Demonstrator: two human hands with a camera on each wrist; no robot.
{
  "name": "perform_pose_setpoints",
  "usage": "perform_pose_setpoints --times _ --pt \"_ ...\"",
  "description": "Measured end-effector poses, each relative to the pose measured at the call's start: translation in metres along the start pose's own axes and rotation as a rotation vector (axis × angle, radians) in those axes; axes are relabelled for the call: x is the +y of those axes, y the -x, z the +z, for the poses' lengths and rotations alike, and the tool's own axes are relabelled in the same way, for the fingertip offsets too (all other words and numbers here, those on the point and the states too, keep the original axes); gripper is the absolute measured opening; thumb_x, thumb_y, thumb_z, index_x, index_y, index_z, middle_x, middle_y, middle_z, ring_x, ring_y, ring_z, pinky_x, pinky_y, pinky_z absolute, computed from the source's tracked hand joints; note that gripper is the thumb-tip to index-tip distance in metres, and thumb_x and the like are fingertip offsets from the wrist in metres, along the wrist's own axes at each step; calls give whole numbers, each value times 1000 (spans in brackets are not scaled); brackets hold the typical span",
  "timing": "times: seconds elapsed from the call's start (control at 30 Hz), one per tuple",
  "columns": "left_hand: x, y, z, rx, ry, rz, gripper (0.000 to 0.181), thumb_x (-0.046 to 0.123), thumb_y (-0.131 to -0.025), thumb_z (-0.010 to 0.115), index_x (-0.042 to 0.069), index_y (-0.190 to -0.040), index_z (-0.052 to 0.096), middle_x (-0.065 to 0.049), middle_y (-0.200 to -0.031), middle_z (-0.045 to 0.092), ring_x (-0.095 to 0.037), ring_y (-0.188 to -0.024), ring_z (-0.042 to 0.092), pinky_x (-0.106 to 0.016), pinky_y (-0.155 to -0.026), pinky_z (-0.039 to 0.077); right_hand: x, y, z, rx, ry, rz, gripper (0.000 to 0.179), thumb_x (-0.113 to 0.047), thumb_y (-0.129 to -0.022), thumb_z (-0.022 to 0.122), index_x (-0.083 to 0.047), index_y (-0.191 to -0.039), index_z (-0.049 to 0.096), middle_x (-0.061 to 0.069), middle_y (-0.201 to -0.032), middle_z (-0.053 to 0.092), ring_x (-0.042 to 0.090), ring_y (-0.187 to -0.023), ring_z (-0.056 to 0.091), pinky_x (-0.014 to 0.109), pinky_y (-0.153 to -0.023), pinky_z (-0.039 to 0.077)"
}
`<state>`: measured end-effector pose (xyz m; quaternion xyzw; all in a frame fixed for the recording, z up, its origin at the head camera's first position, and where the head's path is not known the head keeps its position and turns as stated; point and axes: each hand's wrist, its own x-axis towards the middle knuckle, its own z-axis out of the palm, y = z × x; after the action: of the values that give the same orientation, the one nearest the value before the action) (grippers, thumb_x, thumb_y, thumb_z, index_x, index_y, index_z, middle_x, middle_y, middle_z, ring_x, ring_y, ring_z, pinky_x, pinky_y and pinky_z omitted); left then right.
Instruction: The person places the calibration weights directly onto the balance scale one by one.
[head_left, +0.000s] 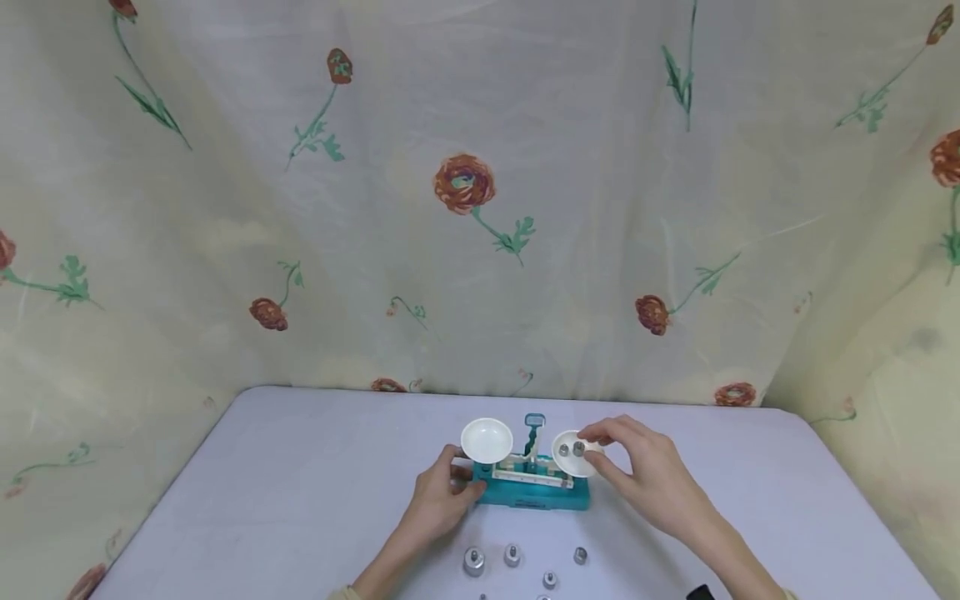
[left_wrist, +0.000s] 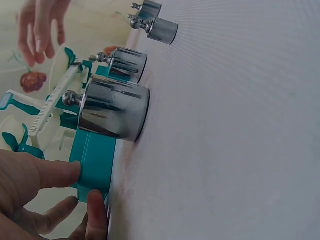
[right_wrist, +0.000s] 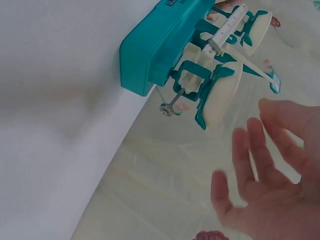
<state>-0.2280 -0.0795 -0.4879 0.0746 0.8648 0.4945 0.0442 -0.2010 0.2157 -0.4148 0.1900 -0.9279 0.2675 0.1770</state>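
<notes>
Flowered backdrop [head_left: 570,275]! 2 weights [head_left: 578,448] already on pan [head_left: 575,468], others [head_left: 474,562] on table [head_left: 262,483]; left hand [head_left: 441,493] grips balance [head_left: 534,498], right hand [head_left: 656,471] seemingly spread.

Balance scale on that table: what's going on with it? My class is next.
A person's left-hand grip holds the left end of the balance scale's teal base. Their right-hand grip is open, close by the right pan, where two metal weights sit. The left pan looks bare. More metal weights sit on the table in front.
</notes>
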Motion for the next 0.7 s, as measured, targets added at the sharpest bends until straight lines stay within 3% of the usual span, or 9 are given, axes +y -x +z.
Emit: perform_pose_setpoints --times 0.13,0.23,0.37,0.5,0.7 --pt "-1 1 1 0 -11 0 43 16 -98 78 6 -134 57 -22 -117 74 -31 -103 72 -50 -88 63 4 4 -1 -7 -45 -63 27 -12 -93 84 -21 -118 76 -8 -111 77 0 -92 70 31 -84 63" --pt "-1 1 2 1 -6 2 43 15 -98 78 6 -134 57 -22 -118 74 -32 -104 73 -50 -88 64 5 5 -5 -56 -100 -84 27 -11 -94 84 -19 -118 75 -6 -113 78 -6 -86 65 28 -79 63" --pt "0 0 2 7 3 6 43 16 -98 78 5 -133 57 -24 -119 74 -34 -106 74 -52 -89 64 4 6 -12 -177 -154 -76 25 -14 -96 81 -22 -119 75 -7 -113 78 -6 -81 60 23 -74 59" --pt "-1 1 2 13 -5 0 43 16 -97 79 6 -133 57 -24 -119 74 -36 -107 74 -54 -92 64 7 9 -13 -272 -192 -100 19 -20 -100 78 -25 -118 74 -8 -110 78 -6 -84 61 23 -76 59" --pt "0 0 1 7 -6 -1 44 15 -97 79 6 -133 57 -23 -118 74 -34 -105 74 -53 -91 64 11 15 -10 -309 -259 -183 16 -22 -101 77 -22 -117 74 -5 -108 80 -7 -84 63 23 -77 58"
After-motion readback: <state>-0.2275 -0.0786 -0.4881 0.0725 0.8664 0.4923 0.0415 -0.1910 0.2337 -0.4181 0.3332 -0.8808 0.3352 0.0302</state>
